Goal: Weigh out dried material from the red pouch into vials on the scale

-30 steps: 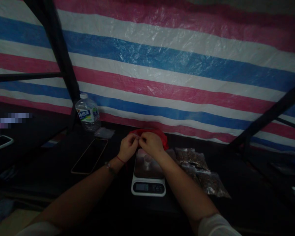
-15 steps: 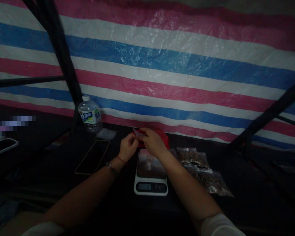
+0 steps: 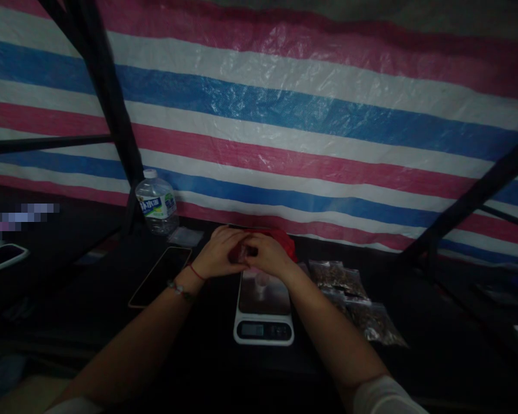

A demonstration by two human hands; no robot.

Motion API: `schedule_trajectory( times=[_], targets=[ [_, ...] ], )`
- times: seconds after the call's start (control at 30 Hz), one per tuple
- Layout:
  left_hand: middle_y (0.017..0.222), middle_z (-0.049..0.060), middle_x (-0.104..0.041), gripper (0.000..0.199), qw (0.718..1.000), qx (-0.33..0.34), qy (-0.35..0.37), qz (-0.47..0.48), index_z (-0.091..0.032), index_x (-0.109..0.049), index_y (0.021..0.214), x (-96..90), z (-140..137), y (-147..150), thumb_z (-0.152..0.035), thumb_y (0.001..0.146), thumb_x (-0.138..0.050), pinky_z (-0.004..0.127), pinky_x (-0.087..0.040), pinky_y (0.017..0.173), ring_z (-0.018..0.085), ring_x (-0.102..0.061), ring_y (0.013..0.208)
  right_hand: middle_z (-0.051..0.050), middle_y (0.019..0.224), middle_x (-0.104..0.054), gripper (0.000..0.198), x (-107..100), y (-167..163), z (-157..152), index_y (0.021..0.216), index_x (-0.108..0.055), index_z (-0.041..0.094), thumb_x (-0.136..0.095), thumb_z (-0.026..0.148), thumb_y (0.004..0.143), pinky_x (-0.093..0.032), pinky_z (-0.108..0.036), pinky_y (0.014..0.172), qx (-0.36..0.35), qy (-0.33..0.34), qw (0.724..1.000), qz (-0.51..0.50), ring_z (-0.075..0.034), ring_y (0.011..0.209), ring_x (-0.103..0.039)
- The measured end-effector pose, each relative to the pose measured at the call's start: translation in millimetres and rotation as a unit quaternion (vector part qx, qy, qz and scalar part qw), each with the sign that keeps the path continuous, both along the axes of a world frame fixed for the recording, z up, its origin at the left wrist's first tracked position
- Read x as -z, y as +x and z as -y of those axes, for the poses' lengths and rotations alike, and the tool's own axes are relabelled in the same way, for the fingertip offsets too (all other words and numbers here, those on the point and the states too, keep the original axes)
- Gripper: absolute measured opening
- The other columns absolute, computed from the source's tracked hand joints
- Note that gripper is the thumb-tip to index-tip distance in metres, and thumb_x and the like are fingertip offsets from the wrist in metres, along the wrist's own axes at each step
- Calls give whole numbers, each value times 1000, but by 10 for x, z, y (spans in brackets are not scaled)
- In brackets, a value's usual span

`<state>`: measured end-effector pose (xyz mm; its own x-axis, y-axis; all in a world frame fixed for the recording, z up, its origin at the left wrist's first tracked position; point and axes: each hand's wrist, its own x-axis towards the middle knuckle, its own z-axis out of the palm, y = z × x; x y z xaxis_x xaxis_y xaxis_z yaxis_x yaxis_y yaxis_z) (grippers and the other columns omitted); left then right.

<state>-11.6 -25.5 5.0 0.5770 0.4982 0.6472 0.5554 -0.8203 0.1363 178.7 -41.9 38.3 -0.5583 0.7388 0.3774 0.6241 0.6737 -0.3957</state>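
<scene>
Above the back of a white kitchen scale (image 3: 264, 318), my left hand (image 3: 218, 254) and my right hand (image 3: 268, 256) meet. Between their fingers is a small clear plastic bag (image 3: 242, 253), mostly hidden. My left hand curls round its left side with fingers and thumb bent. My right hand grips the other side, thumb and fingers closed in. A red plastic bag (image 3: 285, 241) lies right behind my hands. The scale's display is lit, but I cannot read it. Several zip bags (image 3: 375, 322) of brown pieces lie right of the scale.
A black phone (image 3: 157, 279) and flat clear bags (image 3: 185, 236) lie on the left, before a large plastic bottle (image 3: 156, 201). Dark metal posts (image 3: 116, 121) stand on both sides. A striped tarp (image 3: 306, 144) hangs behind the dark table. Another phone (image 3: 2, 259) lies far left.
My left hand has turned and spread its fingers over the far side of the clear bag. The bag has come lower between both hands, and my right hand has dipped slightly.
</scene>
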Motion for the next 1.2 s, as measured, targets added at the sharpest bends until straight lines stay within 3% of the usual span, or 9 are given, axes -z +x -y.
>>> schedule_trajectory(
  times=[0.2,0.4,0.47,0.57,0.67,0.8,0.9,1.03,1.2],
  targets=[
    [118,11,-63,56,993,14,-118,-28,-17,-59,117,-94,3,-79,-43,70,-72,40,-43,98,27,-57,110,-6,96,-69,14,-54,135,-88,92,-71,16,-60,16,84,-44,-29,86,23,-1,997,-68,-16,92,-60],
    [107,3,-69,54,921,54,-355,-151,-20,-65,111,-199,3,-317,-36,62,-78,31,-49,82,22,-64,92,-8,106,-71,30,-190,404,-132,103,-71,16,-44,15,90,-44,-27,88,92,-86,992,26,-17,97,-63],
    [113,4,-68,58,925,67,-346,-140,-21,-65,114,-197,-7,-327,-39,60,-79,31,-48,87,23,-62,99,-9,106,-72,32,-183,424,-116,100,-72,15,-42,13,89,-45,-26,86,90,-128,981,113,-18,95,-65],
    [104,5,-69,37,950,56,-292,-98,-18,-69,103,-153,-22,-239,-43,75,-69,30,-47,87,20,-62,95,-12,108,-71,35,-80,397,-131,105,-72,14,-44,9,85,-46,-26,82,91,-169,960,203,-20,95,-66],
    [91,6,-69,28,969,15,-237,-69,-15,-69,89,-53,-58,-33,-35,90,-50,29,-48,82,17,-62,85,-12,118,-68,39,126,347,-219,119,-65,17,-45,12,87,-46,-27,87,80,-181,959,201,-21,105,-64],
    [110,7,-68,32,974,-3,-205,-94,-17,-68,106,136,-197,363,-10,86,-43,31,-44,98,17,-61,103,-14,121,-66,41,416,327,-399,125,-61,15,-44,12,88,-46,-29,92,102,-167,960,199,-22,109,-63],
    [107,15,-70,32,937,-161,-246,-188,-10,-68,105,228,-356,637,-8,86,-43,31,-48,93,21,-65,100,-17,120,-66,41,530,402,-505,123,-61,11,-42,8,87,-45,-31,94,189,-157,942,228,-24,111,-62],
    [98,18,-71,28,912,-225,-268,-211,-7,-69,98,180,-507,819,-9,87,-44,33,-52,86,24,-68,95,-21,121,-64,43,512,555,-529,127,-57,8,-50,13,85,-47,-35,93,232,-162,930,235,-27,110,-63],
    [99,23,-69,34,894,-311,-253,-200,-4,-66,105,11,-461,783,-7,89,-36,43,-54,80,31,-68,97,-18,151,-35,90,393,580,-468,150,-23,14,-69,19,73,-37,-36,108,233,-71,954,174,-28,135,-40]
  ],
)
